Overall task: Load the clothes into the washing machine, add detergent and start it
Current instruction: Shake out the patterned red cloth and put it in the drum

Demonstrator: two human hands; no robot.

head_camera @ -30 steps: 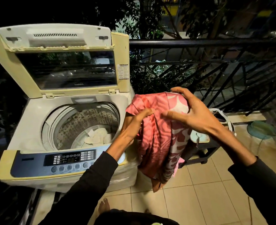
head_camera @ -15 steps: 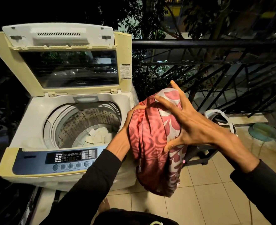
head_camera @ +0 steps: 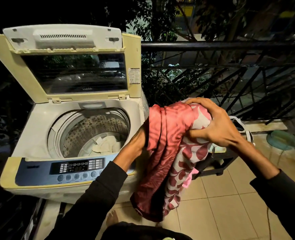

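Bunching pink patterned cloth [head_camera: 167,149] tighter than a second ago: right hand [head_camera: 210,123] now clamped over top, left hand [head_camera: 139,137] half hidden behind it, grip unclear. Cloth beside open washing machine [head_camera: 39,129], not yet in drum [head_camera: 94,130]; drop-in likely next.

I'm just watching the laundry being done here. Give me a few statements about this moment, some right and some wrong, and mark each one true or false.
1. The washing machine has its lid up. True.
2. The drum is empty. False: pale cloth already lies in it.
3. The right hand grips the pink patterned cloth from above. True.
4. The pink patterned cloth is already inside the drum. False: it hangs beside the machine, above the floor tiles.
5. The left hand presses a button. False: it is against the cloth.
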